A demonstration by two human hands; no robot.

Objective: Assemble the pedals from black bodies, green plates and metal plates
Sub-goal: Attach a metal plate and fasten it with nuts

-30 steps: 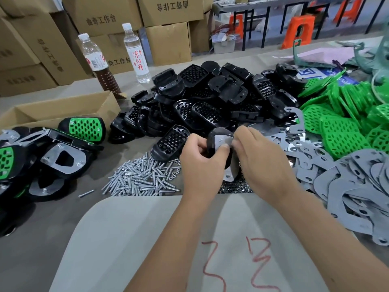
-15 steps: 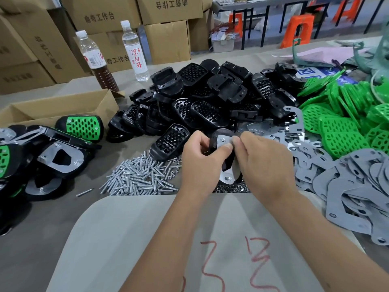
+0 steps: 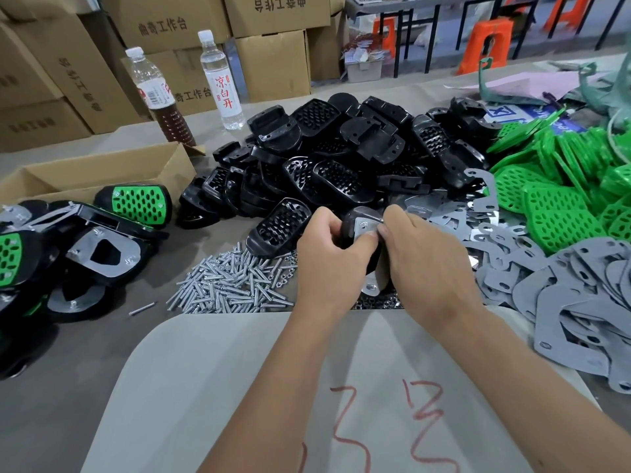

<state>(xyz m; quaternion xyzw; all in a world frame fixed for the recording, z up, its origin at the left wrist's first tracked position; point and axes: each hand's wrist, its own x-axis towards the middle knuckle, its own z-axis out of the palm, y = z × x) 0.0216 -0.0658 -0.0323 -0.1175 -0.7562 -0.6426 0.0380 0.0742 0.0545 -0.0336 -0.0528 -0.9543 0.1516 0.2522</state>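
Over the middle of the tabletop [image 3: 102, 387], the left hand [image 3: 327, 257] curls its grip round a black pedal body [image 3: 350, 221] with a metal plate [image 3: 364, 230] laid on it, while the right hand [image 3: 426, 264] pinches at the plate's upper edge with thumb and forefinger. Behind them lies the heap of black bodies [image 3: 341, 155], with green plates [image 3: 560, 186] toward the right edge, loose metal plates [image 3: 563, 295] nearer the front right, screws [image 3: 228, 285] just left of the hands, and finished pedals [image 3: 85, 240] at the left edge.

Stacked cardboard boxes [image 3: 273, 15] printed with characters stand behind the grey table [image 3: 51, 404]. Farther back, orange plastic stools [image 3: 486, 42] sit on a grey floor beside black metal table legs [image 3: 433, 35].
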